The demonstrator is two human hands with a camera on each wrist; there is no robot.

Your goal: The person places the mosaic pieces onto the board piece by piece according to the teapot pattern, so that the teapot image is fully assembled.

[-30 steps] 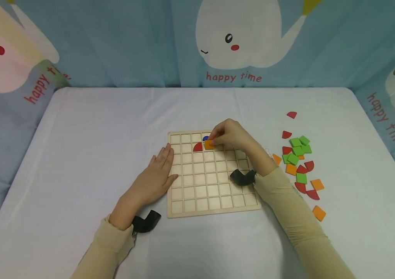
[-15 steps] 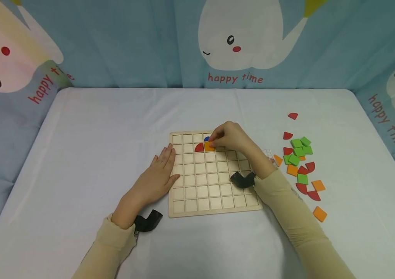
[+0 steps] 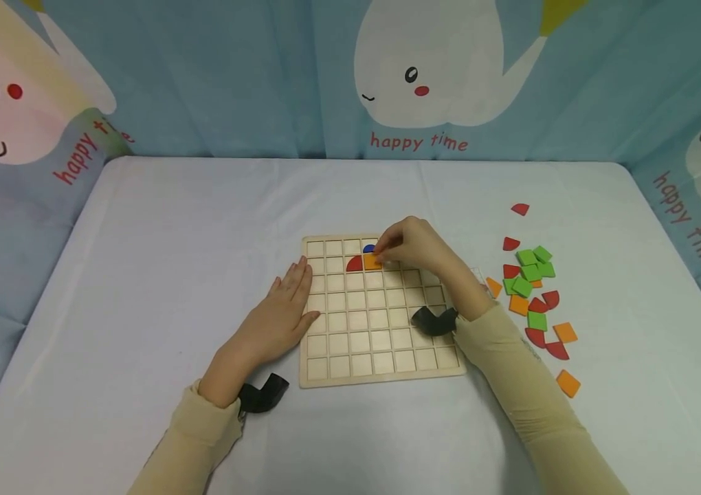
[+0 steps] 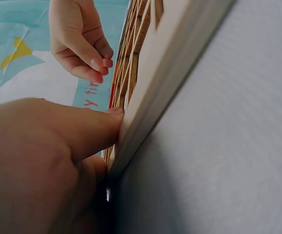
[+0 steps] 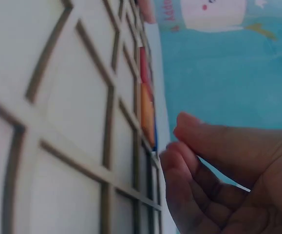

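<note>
A wooden grid board (image 3: 357, 321) lies on the white table. My left hand (image 3: 273, 316) rests along its left edge with fingers extended; in the left wrist view its thumb (image 4: 94, 129) touches the rim. An orange square tile (image 3: 372, 261) sits in a cell near the back, between a red quarter-round tile (image 3: 354, 263) on its left and a blue piece (image 3: 369, 249) behind it. Over the orange tile hovers my right hand (image 3: 415, 244), fingers loosely bent. The right wrist view shows its fingertips (image 5: 187, 119) off the board, with nothing held between them.
To the right of the board lie scattered green square tiles (image 3: 537, 321), red quarter-round tiles (image 3: 551, 300) and orange tiles (image 3: 568, 383). A printed card (image 3: 478, 276) is partly hidden by the right forearm. A blue patterned curtain (image 3: 251, 75) surrounds the table's back and sides.
The orange tile went from the right hand's pinch into its cell, and the right fingers have drawn slightly up and right from it. The left hand stays on the board's edge.
</note>
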